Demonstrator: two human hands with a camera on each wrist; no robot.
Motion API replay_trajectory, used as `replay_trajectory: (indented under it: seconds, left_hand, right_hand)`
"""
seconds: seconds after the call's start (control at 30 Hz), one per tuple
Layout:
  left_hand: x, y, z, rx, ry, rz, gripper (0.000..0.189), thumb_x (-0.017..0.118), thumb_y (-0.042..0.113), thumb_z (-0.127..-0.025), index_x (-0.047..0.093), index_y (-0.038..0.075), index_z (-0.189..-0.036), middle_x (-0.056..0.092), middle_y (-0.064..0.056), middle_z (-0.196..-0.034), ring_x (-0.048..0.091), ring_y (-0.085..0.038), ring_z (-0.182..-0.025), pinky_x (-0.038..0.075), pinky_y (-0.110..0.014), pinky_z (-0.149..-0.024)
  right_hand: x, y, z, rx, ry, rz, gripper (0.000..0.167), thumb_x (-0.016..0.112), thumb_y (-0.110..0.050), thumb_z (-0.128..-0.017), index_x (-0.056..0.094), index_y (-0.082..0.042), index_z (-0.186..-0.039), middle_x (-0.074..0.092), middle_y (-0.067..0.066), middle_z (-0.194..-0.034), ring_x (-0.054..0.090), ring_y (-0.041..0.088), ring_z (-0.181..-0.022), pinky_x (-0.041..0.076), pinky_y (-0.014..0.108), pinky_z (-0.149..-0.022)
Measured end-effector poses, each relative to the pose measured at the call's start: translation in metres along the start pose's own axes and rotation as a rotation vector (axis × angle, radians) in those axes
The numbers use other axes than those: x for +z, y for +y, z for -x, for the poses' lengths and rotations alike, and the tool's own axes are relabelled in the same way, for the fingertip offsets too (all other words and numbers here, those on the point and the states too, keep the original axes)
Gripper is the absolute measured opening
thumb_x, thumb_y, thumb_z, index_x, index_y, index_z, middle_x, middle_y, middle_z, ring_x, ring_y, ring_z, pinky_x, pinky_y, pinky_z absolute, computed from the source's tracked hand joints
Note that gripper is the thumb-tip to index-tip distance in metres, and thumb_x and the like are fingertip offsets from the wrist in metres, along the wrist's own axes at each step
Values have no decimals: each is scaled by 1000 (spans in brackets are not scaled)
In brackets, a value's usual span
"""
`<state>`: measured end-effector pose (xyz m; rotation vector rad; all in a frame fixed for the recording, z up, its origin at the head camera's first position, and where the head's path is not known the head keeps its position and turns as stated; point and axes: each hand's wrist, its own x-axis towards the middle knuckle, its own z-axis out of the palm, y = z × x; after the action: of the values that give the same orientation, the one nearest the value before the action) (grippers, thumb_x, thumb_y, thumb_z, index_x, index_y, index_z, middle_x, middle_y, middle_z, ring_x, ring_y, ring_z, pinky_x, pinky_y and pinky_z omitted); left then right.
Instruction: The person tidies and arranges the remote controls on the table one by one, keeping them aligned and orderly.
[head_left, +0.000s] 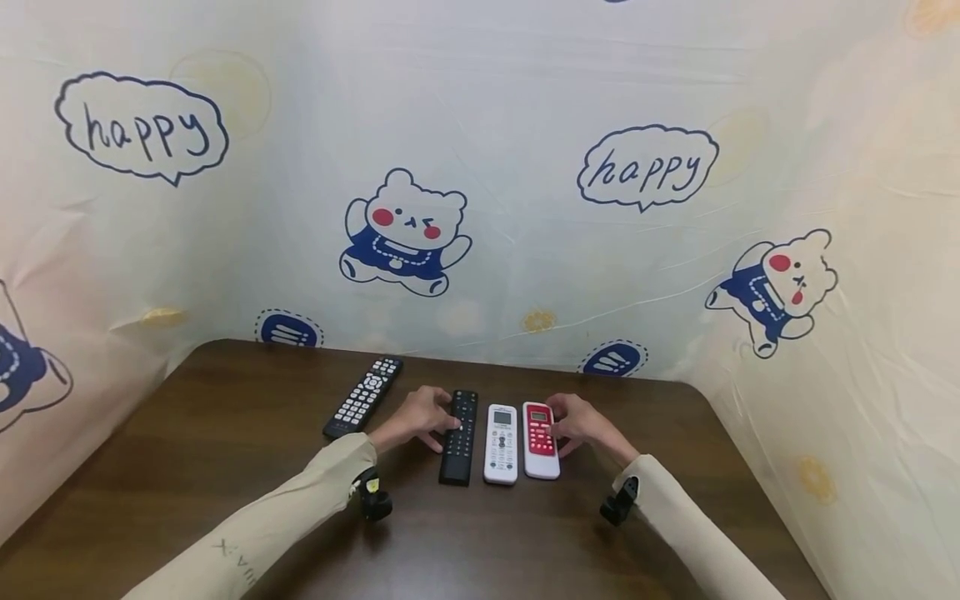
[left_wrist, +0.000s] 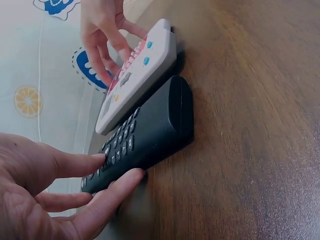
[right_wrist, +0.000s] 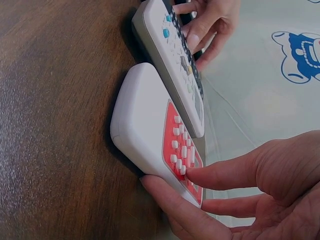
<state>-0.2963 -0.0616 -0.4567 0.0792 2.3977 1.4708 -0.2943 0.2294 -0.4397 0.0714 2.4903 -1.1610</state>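
Observation:
Four slim remotes lie on the brown table. My left hand (head_left: 423, 417) is at the left edge of a black remote (head_left: 459, 442). In the left wrist view one fingertip touches its buttons and another its side. At the right edge of a red-and-white remote (head_left: 542, 462), my right hand (head_left: 581, 423) has one fingertip on the red button panel and another against the side, seen in the right wrist view. Between these two lies a white remote (head_left: 501, 446) with a small grey screen. Farther left, a black remote with white buttons (head_left: 363, 398) lies slanted, apart from both hands.
The table (head_left: 480, 550) meets a pale curtain (head_left: 517, 250) at the back and sides, printed with bears and "happy" bubbles. A black strap-on camera sits on each wrist, the left (head_left: 372, 496) and the right (head_left: 619, 500), over light sleeves.

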Motion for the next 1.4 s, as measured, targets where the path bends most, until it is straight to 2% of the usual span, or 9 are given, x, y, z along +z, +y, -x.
replay_trajectory:
  seconds: [0.3, 0.67, 0.8, 1.07, 1.23, 1.4]
  left_hand:
    - [-4, -1, 0, -13, 4, -8, 57, 71, 1, -96, 48, -10, -147, 69, -27, -107, 74, -32, -89, 65, -34, -58]
    - [-6, 0, 2, -8, 50, -47, 47, 64, 9, -104, 50, -8, -145, 71, -27, -107, 74, -35, -94, 65, -35, -56]
    - [-8, -1, 3, 19, 61, -83, 45, 64, 10, -104, 52, -8, -143, 70, -24, -103, 73, -32, -90, 65, -35, -56]
    - [-17, 1, 3, 95, 77, -218, 43, 65, 13, -102, 56, -6, -140, 70, -18, -91, 70, -31, -78, 65, -37, -65]
    - [-22, -2, 0, 137, 67, -266, 43, 64, 16, -102, 57, -4, -140, 72, -16, -99, 68, -27, -76, 59, -35, -65]
    - [-27, -3, 0, 166, 77, -287, 42, 65, 15, -102, 58, -3, -139, 73, -16, -107, 66, -20, -79, 55, -31, -68]
  right_hand:
    - [2, -2, -2, 4, -14, 1, 57, 67, 7, -94, 47, 5, -148, 52, 30, -136, 66, 40, -109, 67, 43, -71]
    - [2, -3, 0, -6, -10, 23, 58, 68, 7, -93, 47, 6, -147, 52, 30, -135, 65, 41, -110, 67, 42, -71]
    - [2, -2, -2, -5, -17, 24, 57, 67, 8, -93, 47, 7, -147, 53, 30, -134, 66, 41, -110, 67, 41, -70]
    - [1, -5, -2, -1, -23, 10, 56, 66, 8, -94, 47, 7, -147, 52, 31, -134, 66, 41, -110, 67, 42, -71]
    - [0, -5, -2, 7, -24, 25, 60, 67, 8, -93, 45, 7, -149, 51, 32, -139, 65, 43, -112, 67, 42, -72]
    - [0, -5, -2, 14, -27, 32, 61, 67, 9, -93, 44, 7, -149, 52, 32, -138, 65, 43, -112, 67, 42, -71]
